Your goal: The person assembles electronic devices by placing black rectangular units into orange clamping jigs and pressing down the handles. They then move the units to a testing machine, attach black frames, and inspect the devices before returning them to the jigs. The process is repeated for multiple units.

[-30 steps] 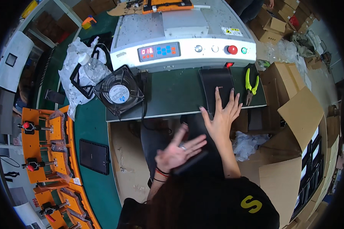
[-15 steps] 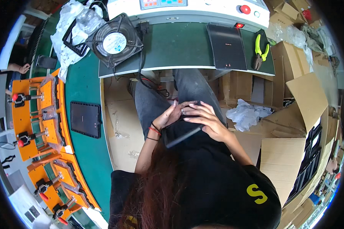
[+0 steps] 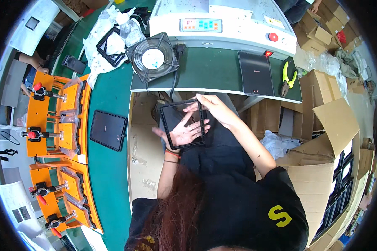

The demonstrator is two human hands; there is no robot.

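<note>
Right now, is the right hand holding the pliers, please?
No, the right hand holds a black frame, while the pliers lie on the bench.

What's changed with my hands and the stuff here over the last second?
Your right hand has left the dark panel on the bench and now holds a black frame near its upper right corner. The frame's opening now faces the camera, with your left hand spread and showing through it. The panel, fan and green pliers stayed put.
</note>
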